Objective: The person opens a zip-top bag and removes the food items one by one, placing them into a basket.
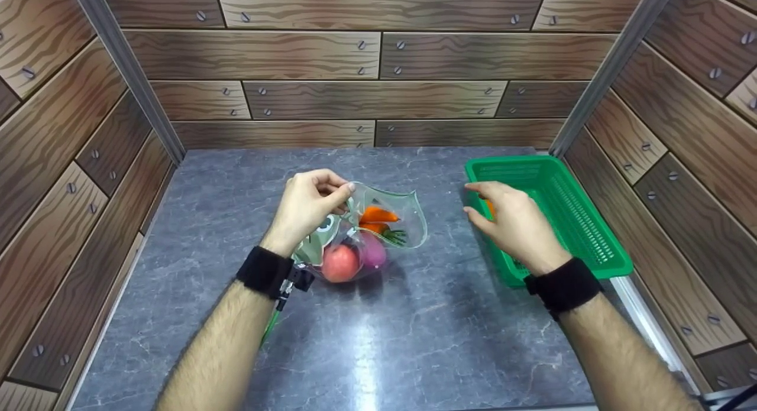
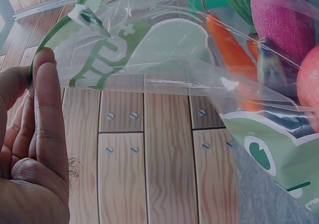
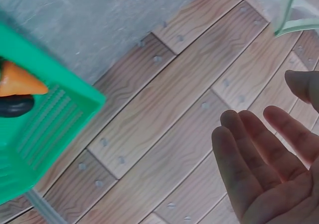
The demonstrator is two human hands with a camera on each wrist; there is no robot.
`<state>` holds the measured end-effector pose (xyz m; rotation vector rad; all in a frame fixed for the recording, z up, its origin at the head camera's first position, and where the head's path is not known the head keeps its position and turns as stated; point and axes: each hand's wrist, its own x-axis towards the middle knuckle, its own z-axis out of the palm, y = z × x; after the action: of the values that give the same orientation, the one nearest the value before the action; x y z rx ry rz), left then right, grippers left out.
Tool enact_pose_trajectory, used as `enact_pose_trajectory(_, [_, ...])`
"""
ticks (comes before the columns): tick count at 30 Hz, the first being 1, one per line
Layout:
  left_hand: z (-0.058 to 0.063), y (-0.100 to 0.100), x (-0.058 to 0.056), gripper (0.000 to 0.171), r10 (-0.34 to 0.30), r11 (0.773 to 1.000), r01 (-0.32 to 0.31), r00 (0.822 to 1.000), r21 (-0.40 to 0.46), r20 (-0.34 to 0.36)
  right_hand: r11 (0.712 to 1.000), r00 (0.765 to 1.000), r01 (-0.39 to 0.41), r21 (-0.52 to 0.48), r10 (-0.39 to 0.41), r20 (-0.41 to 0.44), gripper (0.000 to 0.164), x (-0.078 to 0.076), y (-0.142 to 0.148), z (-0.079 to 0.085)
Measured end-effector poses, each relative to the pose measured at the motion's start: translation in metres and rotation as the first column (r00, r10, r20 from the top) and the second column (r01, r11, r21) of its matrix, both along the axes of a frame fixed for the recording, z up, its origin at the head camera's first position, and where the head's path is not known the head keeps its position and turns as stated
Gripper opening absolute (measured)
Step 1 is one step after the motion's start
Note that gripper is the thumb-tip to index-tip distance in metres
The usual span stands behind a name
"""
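My left hand (image 1: pixel 307 207) pinches the rim of a clear zip bag (image 1: pixel 417 219) with green printing between thumb and fingers. Inside the bag are orange carrots (image 1: pixel 378 214), a red apple-like fruit (image 1: pixel 341 263) and a purple oval vegetable (image 1: pixel 372 251). The left wrist view also shows a dark, narrow-ended piece (image 2: pixel 269 67) beside the carrots. Over the left side of a green basket (image 1: pixel 591 222) hovers my right hand (image 1: pixel 517 225), fingers extended and thumb apart, holding nothing. Beneath it an orange tapered vegetable (image 3: pixel 20 79) and a dark glossy one (image 3: pixel 16 105) lie in the basket.
The grey marbled tabletop (image 1: pixel 236 180) is enclosed by wood-patterned walls (image 1: pixel 378 56) at the back and both sides. The basket stands close to the right wall. A metal rail (image 1: pixel 644 322) runs along the table's right edge.
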<state>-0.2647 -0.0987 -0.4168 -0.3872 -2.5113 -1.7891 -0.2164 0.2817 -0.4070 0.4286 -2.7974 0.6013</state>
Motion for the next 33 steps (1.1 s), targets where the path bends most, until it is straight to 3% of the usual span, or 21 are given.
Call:
enact_pose_trajectory(15, [0.000,-0.001,0.000,0.015,0.009,1.000,-0.009,1.000,-0.020,-0.003,0.988,0.987,-0.132,0.083,0.139,-0.080,0.044,-0.001,-0.055,0.005])
enact_pose_trajectory(33, [0.001,0.000,0.000,0.015,-0.003,1.000,0.003,1.000,-0.001,-0.010,0.957,0.963,-0.268,0.110,0.271,-0.013,0.036,-0.002,-0.104,-0.006])
